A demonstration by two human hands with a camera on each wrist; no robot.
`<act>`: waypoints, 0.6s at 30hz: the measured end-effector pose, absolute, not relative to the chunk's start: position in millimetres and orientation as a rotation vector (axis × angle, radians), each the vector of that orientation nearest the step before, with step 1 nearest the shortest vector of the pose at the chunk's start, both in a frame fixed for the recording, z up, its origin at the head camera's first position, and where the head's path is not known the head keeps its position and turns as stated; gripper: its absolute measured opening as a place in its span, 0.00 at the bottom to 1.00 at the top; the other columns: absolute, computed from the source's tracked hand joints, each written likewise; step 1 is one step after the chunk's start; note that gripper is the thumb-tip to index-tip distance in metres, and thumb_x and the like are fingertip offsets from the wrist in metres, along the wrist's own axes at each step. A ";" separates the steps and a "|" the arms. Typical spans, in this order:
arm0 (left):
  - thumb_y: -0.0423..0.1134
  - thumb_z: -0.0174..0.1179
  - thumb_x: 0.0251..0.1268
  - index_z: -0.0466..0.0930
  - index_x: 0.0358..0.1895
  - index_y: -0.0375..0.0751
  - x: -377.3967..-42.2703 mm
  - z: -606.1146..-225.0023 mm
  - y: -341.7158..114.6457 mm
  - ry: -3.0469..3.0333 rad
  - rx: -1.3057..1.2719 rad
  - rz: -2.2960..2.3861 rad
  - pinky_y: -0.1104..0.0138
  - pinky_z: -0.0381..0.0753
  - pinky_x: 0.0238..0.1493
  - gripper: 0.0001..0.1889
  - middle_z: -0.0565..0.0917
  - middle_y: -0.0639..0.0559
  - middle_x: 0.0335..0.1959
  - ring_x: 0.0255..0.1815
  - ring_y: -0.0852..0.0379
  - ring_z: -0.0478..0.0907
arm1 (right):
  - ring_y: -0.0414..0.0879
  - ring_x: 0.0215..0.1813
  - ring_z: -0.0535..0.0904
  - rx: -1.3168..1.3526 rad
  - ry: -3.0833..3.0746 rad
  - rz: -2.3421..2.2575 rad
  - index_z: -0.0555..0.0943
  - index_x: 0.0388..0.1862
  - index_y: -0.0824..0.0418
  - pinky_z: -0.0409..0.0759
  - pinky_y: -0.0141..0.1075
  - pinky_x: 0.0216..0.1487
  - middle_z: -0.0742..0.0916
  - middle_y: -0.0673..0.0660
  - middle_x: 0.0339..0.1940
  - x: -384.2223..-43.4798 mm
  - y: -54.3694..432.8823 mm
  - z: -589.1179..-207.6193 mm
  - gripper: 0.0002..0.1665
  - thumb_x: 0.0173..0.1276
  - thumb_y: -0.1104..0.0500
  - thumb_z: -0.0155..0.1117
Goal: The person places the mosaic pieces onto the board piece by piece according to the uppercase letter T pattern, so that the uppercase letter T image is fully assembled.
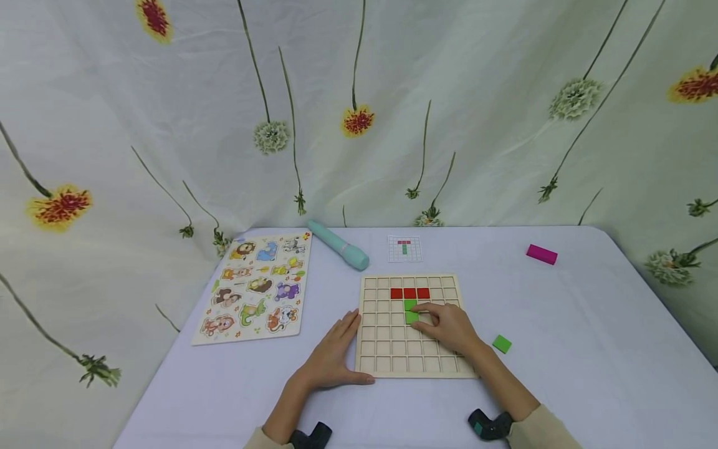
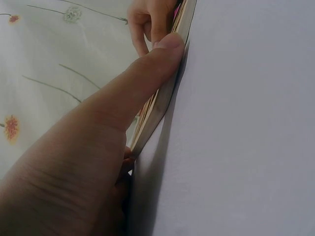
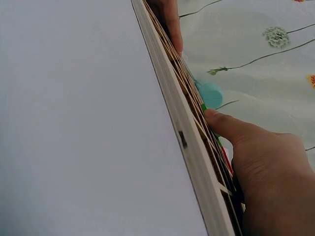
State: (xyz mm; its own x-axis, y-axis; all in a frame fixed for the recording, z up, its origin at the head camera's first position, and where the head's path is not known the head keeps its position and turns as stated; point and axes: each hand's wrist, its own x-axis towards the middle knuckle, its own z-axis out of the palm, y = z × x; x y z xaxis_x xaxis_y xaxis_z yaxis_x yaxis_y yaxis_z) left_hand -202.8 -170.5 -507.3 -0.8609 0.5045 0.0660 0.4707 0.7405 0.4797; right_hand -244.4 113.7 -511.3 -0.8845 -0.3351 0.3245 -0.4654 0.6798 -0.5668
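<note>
A wooden grid board (image 1: 392, 349) lies on the table, with a row of red tiles (image 1: 410, 293) near its top. Below the middle red one sits a green tile (image 1: 411, 304), and under that a second green tile (image 1: 411, 317). My right hand (image 1: 449, 327) has thumb and index finger at this lower tile's edges, pinching it in its square; in the right wrist view the thumb (image 3: 221, 123) meets green. My left hand (image 1: 331, 354) rests along the board's left side with straight fingers, its thumb (image 2: 165, 49) against the near edge.
A loose green tile (image 1: 502, 343) lies right of the board. Behind it are a pattern card (image 1: 415, 257), a teal cylindrical object (image 1: 339, 245) and a magenta block (image 1: 541, 254). An animal puzzle board (image 1: 258, 299) lies at left. A flowered cloth (image 1: 482, 125) hangs behind the table.
</note>
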 end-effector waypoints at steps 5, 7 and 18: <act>0.76 0.60 0.33 0.45 0.73 0.40 -203.0 -506.7 -170.8 2.872 0.804 0.742 0.54 0.52 0.68 0.65 0.46 0.50 0.74 0.73 0.53 0.40 | 0.32 0.15 0.57 0.660 -2.687 0.992 0.84 0.44 0.46 0.59 0.28 0.17 0.64 0.38 0.08 -244.1 113.7 -510.3 0.19 0.55 0.42 0.68; 0.76 0.60 0.33 0.45 0.73 0.40 -203.2 -506.5 -170.8 2.873 0.806 0.741 0.55 0.51 0.68 0.65 0.46 0.50 0.74 0.73 0.53 0.40 | 0.32 0.15 0.57 0.661 -2.682 0.992 0.84 0.44 0.47 0.59 0.28 0.17 0.64 0.38 0.09 -243.6 113.7 -509.3 0.19 0.55 0.42 0.68; 0.77 0.60 0.32 0.44 0.73 0.41 -202.4 -506.8 -170.2 2.869 0.788 0.741 0.55 0.51 0.68 0.65 0.45 0.51 0.74 0.73 0.54 0.40 | 0.32 0.15 0.56 0.638 -2.640 0.980 0.84 0.44 0.48 0.57 0.28 0.17 0.63 0.38 0.08 -233.8 119.5 -504.3 0.19 0.53 0.46 0.71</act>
State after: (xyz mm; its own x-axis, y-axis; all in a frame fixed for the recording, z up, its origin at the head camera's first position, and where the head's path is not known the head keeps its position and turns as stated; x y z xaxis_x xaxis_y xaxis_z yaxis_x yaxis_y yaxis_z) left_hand -202.4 -170.2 -506.8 -0.8651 0.4988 0.0536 0.4624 0.7514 0.4708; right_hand -233.8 119.5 -504.3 -0.8717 -0.3122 0.3776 -0.4830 0.6772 -0.5550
